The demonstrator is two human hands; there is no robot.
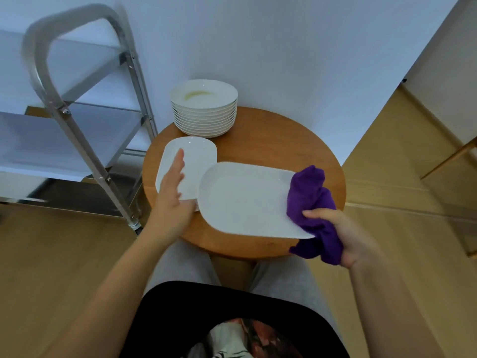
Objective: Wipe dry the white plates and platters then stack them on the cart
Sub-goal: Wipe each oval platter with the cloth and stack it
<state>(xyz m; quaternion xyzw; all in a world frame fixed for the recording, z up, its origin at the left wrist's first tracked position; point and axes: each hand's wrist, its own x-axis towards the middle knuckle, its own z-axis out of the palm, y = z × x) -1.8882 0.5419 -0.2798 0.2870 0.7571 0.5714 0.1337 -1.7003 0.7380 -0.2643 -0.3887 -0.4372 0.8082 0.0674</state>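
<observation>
Head view: two platters, roughly eleven plates

large platter: I see white glazed ceramic, smooth, faintly speckled sheen
small platter: same white glaze, smooth
plate stack: glossy white ceramic
cloth: purple, soft matt fabric
table: smooth brown wood, satin finish
cart: I read brushed metal, dull shine

Round wooden table, stack of white bowls, smaller platter on it
</observation>
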